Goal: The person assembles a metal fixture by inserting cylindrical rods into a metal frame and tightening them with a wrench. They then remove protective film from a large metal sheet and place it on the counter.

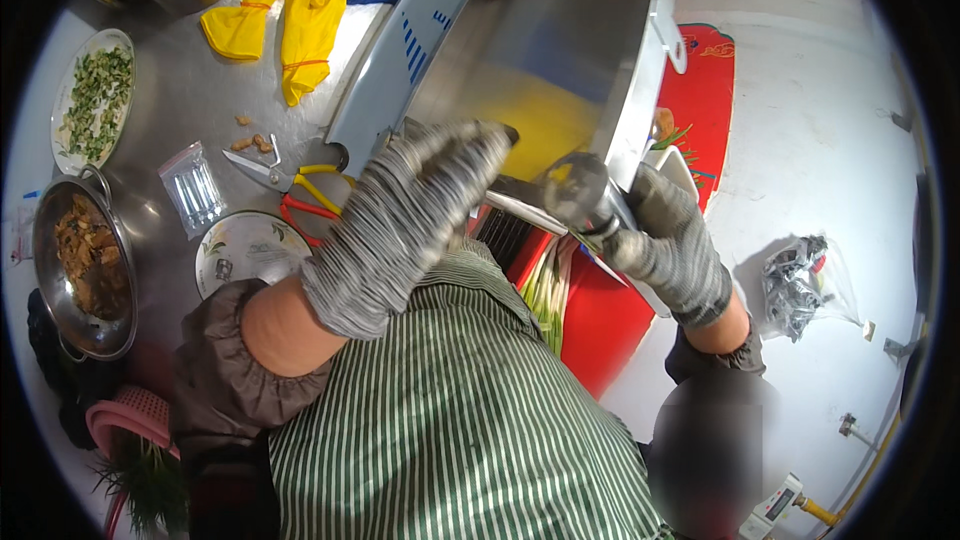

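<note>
Chopped greens [97, 105] are lying already cut; the left hand [395, 220] is reaching toward the steel basin [633, 70], fingers together, any hold hidden. Below, scallions [546, 292] are lying uncut. A blurred metal tool [578, 188] is projecting leftward from the right hand [672, 240], whose thumb and fingers are wrapping its handle; whether its work is finishing, I cannot tell.

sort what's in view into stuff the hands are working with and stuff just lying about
Likely in use:
- blurred metal tool, in the right hand's grip
- steel box, just beyond the left hand

Apparently just lying about:
- yellow gloves
- scissors
- clear packet
- chopped greens
- spring onions
- plastic bag
</note>
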`<state>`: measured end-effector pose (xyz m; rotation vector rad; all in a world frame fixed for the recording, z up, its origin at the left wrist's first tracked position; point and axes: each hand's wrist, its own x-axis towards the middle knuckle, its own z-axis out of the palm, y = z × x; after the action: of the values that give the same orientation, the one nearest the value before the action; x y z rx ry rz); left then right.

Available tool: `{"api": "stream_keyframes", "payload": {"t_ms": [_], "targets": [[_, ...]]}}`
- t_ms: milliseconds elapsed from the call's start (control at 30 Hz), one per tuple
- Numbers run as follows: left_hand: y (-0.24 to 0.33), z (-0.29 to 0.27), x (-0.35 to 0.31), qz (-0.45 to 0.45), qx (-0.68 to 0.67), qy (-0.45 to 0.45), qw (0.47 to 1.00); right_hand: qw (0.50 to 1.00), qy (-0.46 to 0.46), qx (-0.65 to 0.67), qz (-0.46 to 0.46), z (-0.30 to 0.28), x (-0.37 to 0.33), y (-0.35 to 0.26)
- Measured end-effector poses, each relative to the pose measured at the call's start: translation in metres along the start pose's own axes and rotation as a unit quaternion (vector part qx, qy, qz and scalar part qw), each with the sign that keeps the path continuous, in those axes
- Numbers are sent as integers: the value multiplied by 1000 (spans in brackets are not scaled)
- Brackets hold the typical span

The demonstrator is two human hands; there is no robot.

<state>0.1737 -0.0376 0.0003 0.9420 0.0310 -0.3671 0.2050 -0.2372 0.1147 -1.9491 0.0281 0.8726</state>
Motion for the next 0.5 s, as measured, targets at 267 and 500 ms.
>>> {"api": "stream_keyframes", "payload": {"t_ms": [267,500], "targets": [[-9,-36,37,-159,-295,62,940,997,-16,19,77,-9,-2,-4],[-9,-44,49,-162,-249,-51,954,994,-86,70,12,-19,3,11]]}}
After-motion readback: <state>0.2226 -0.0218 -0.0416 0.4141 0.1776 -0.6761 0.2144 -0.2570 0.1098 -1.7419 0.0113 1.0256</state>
